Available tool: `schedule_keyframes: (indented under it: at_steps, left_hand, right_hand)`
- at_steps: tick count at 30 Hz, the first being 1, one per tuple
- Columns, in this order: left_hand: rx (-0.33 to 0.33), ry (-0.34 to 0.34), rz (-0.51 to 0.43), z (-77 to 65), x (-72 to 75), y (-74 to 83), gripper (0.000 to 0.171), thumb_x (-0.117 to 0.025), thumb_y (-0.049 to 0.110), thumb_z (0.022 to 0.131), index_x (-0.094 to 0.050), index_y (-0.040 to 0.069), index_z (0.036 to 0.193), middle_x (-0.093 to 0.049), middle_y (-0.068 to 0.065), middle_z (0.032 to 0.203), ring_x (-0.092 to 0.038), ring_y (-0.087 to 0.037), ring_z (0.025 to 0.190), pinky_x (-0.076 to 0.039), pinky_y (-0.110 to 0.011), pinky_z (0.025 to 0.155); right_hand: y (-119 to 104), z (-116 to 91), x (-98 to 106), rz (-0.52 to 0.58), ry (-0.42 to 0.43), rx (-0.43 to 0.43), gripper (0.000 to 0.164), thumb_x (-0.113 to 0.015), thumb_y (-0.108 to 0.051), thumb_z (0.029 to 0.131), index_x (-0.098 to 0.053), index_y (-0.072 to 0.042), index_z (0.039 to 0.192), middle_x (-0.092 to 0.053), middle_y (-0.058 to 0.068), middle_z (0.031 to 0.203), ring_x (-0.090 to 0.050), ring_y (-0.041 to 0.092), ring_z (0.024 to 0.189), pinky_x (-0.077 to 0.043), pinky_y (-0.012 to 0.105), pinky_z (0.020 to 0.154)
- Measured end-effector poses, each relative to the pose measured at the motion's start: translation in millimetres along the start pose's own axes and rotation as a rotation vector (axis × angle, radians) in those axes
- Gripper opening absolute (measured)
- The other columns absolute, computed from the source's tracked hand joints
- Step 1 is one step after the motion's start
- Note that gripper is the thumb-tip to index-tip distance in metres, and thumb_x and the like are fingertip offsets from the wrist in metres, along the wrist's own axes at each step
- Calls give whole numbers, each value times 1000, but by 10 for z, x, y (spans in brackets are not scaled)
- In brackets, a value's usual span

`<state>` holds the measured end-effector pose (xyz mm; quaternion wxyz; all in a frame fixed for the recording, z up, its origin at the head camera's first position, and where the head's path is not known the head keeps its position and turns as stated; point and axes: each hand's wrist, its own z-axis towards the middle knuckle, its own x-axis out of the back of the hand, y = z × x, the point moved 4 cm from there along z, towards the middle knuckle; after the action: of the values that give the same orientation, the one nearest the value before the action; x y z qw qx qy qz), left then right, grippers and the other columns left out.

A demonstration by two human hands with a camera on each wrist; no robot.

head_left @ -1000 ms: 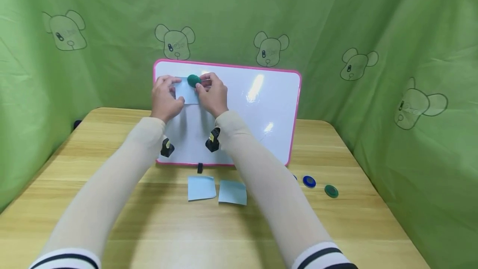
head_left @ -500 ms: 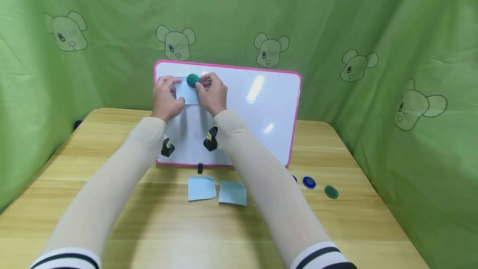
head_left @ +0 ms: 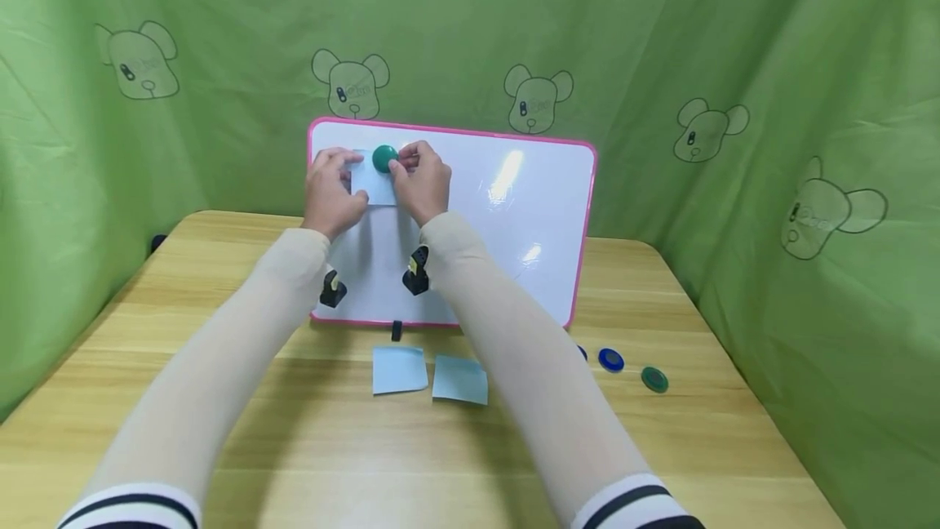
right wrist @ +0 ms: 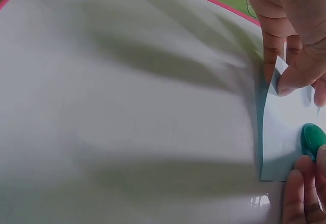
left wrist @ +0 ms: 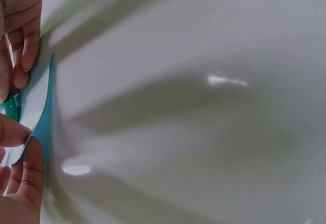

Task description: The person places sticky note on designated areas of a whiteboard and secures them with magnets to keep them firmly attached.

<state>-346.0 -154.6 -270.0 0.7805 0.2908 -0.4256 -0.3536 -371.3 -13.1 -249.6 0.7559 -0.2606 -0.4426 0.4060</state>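
Observation:
Near the upper left of a pink-framed whiteboard [head_left: 477,268], my left hand [head_left: 330,194] pinches the left side of a light blue sticky note [head_left: 374,186]. Thumb and fingers lie on opposite faces of the paper, which bends away from the board in the left wrist view. From the right, my right hand [head_left: 426,186] holds a round green magnet [head_left: 384,158] by its edge, over the note's upper right part. The right wrist view shows the magnet [right wrist: 313,136] against the front of the note [right wrist: 282,147]. Whether it sits flat is hard to tell.
Two more blue sticky notes [head_left: 400,370] lie on the wooden table [head_left: 352,464] before the board. To the right are a blue magnet [head_left: 611,360], a green magnet [head_left: 654,379] and another blue one partly behind the right sleeve. A green curtain [head_left: 455,6] surrounds the table.
The green magnet has turned slightly, from a tilted oval to a rounder face toward the head camera. Both hands keep their places at the note; the head view has shifted a little.

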Motion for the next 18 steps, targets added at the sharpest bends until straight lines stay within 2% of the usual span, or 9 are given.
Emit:
schedule_keyframes:
  at_steps: [7,18]
  left_hand:
    - [11,-9,4,-4,-15,-6,55,-63,-7,73,-58,1,127,-44,-13,137,-49,-28,105,-47,-41,91]
    - [23,-19,-9,-17,8,-8,55,-63,-6,74,-57,2,128,-41,-14,137,-49,-29,107,-47,-41,93]
  right_hand:
    - [13,-22,29,-78,41,8,10,-66,-13,92,-62,-7,98,-65,4,86,-59,16,81,-49,26,74]
    - [40,-45,64,-68,-7,4,10,-61,-15,94,-60,-7,100,-63,5,87,-58,17,81,-50,27,72]
